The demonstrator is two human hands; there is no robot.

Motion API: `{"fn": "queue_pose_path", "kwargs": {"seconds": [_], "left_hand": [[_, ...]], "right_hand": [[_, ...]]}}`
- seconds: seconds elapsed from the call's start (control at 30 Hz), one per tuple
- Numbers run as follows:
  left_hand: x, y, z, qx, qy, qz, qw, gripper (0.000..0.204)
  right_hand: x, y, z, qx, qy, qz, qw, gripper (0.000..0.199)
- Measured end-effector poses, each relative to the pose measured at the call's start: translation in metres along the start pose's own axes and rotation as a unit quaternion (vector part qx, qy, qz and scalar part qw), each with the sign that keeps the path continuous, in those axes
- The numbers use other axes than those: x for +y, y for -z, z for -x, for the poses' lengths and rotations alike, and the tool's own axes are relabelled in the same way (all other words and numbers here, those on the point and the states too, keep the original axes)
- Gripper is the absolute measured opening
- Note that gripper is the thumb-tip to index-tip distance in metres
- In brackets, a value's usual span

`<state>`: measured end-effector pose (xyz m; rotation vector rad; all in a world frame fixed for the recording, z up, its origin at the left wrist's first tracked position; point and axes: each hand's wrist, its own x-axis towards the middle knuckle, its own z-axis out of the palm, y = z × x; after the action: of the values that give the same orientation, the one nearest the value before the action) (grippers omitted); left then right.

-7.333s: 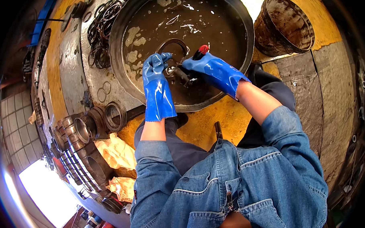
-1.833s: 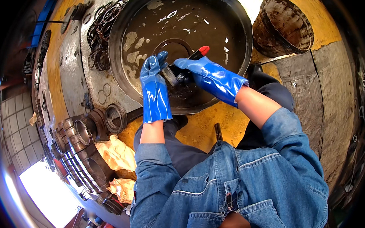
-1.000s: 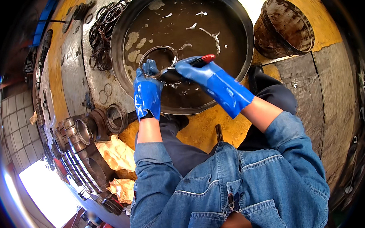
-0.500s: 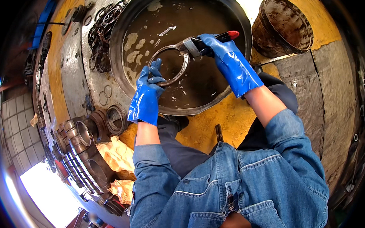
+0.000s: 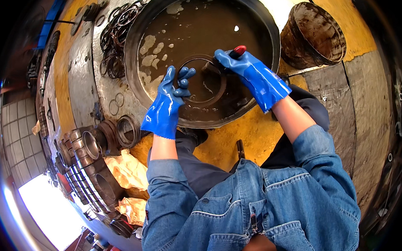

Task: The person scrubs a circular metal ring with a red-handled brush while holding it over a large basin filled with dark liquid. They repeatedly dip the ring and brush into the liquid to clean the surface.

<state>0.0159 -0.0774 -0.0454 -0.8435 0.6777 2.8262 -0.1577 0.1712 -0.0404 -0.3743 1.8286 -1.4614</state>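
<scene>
Left hand (image 5: 168, 98): blue glove, fingers part-curled at left edge of ring (image 5: 224, 84); cannot tell whether gripping. Right hand (image 5: 248, 70): blue glove, fingers closed round brush (image 5: 239, 50), red handle end up, head near ring's upper right. Ring: one, dark, in murky liquid (image 5: 206, 32) of round tub (image 5: 132, 61). Bucket (image 5: 291, 42): stained, right of tub. Thin rings (image 5: 114, 44): heap, left of tub.

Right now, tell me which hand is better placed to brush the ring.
Probably the right hand: it holds the brush close to the ring, while the left hand is at the ring's left edge.
</scene>
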Motion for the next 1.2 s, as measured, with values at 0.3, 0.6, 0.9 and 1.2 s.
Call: {"fn": "queue_pose_path", "kwargs": {"seconds": [0.3, 0.6, 0.9, 1.2], "left_hand": [[-0.015, -0.017, -0.005, 0.256, -0.293, -0.445, 0.806, 0.043], [-0.032, -0.029, -0.003, 0.189, -0.081, -0.164, 0.965, 0.042], [-0.015, -0.026, 0.005, 0.171, -0.217, -0.354, 0.893, 0.031], [-0.034, -0.024, -0.008, 0.127, -0.251, -0.379, 0.882, 0.025]], "right_hand": [[-0.03, -0.014, 0.024, -0.002, 0.043, 0.137, 0.99, 0.036], [-0.004, -0.061, 0.037, -0.013, 0.337, 0.52, 0.785, 0.022], [0.006, -0.011, 0.004, 0.112, -0.013, 0.177, 0.978, 0.026], [-0.044, -0.054, 0.034, -0.013, 0.438, 0.168, 0.883, 0.022]]}}
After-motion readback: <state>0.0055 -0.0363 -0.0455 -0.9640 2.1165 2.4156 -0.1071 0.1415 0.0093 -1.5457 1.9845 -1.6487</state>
